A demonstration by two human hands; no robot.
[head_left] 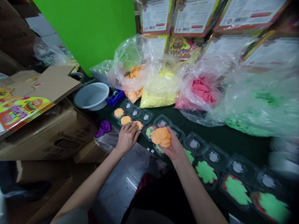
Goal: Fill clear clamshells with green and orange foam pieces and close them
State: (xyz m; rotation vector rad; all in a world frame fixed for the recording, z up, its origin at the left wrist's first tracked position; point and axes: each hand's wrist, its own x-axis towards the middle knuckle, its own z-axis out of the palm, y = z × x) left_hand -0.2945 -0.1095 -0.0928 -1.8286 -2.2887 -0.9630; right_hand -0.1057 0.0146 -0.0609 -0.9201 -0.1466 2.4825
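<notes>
A pile of orange rounds [160,137] is in the right hand [174,146], on the near side of the yellow bag [158,97]. That hand is wrapped around the pile, maybe to stop pieces slipping. The left hand [127,137], near and left of the yellow bag, has fingers on another orange round [138,125], partly covered; I can't tell if it pinches. Green leaf shapes [206,172] sit right of the yellow bag in open boxes [213,156], perhaps for easy reaching. The farthest right look blurry.
</notes>
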